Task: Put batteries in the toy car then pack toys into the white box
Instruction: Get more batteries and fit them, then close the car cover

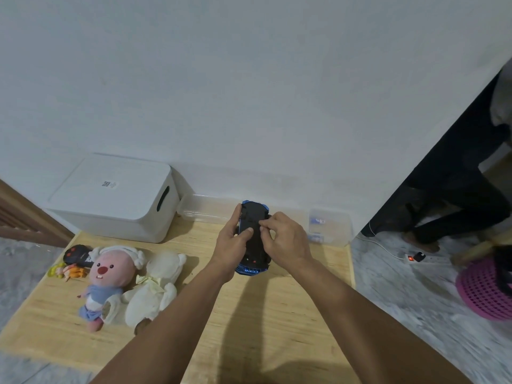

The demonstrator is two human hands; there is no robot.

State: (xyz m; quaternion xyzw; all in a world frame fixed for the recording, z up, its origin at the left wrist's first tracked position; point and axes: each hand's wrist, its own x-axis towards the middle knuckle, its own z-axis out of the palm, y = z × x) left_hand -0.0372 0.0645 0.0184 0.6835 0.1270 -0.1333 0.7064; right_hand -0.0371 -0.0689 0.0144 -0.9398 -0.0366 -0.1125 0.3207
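Both your forearms reach out over the wooden worktop [263, 328] and meet at the toy car [252, 239], which you hold upside down above the worktop, its black underside facing you and blue trim showing at both ends. Your left hand [232, 245] grips the car's left flank, fingers curled round the far edge and the thumb laid across the underside. Your right hand [285, 239] comes in from the other side, thumb and forefinger pinched together on the car's underside; what they pinch there is too small to make out.

To the left of your left hand, soft toys lie on the worktop: a white plush [158, 286] closest, touching a pink-faced plush [106, 278] in blue clothes beside it. Further left are a small yellow and orange figure [66, 271] and a dark toy with red spots [77, 254].

Beyond your hands, against the wall [249, 92], a clear plastic tray [205, 209] sits just behind the car. To the right of your right hand is a clear lidded container [329, 225] with small blue and white items inside. Far left of the tray, the white box [116, 198] stands with its lid on, touching the tray's end.

Off the worktop to your right, on the floor, are a pink mesh basket [484, 292] and a power strip [412, 257] with a red light.
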